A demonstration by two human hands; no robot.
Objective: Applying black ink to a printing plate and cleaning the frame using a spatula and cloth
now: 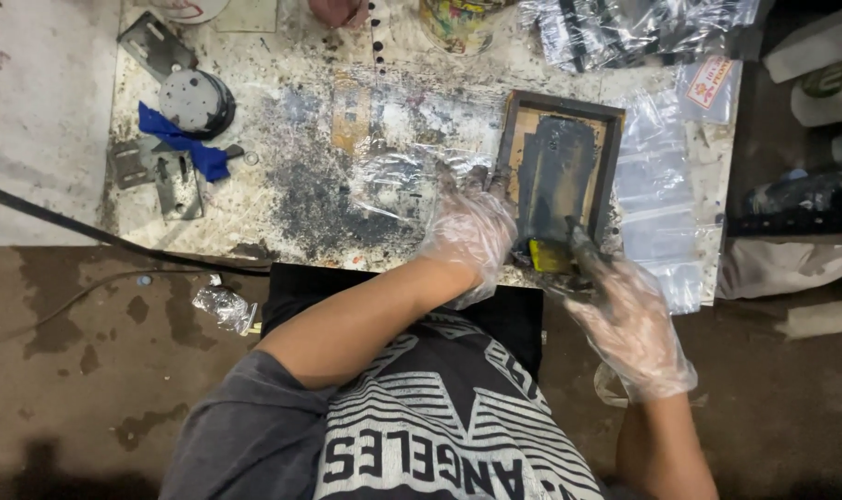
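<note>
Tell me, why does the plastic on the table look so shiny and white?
In the head view, light from above glares off the crinkled plastic sheet and the clear glove on the left hand; the right hand looks a little soft and blurred; the floor below the table lies in dim shadow; the frame stays dark and dull.

A single head-worn camera looks almost straight down from above the person's chest, close enough that the torso fills the frame toward 6 o'clock. The counter spreads toward 12 o'clock, with the floor at 8 o'clock. There is no second view to overlap with.
</note>
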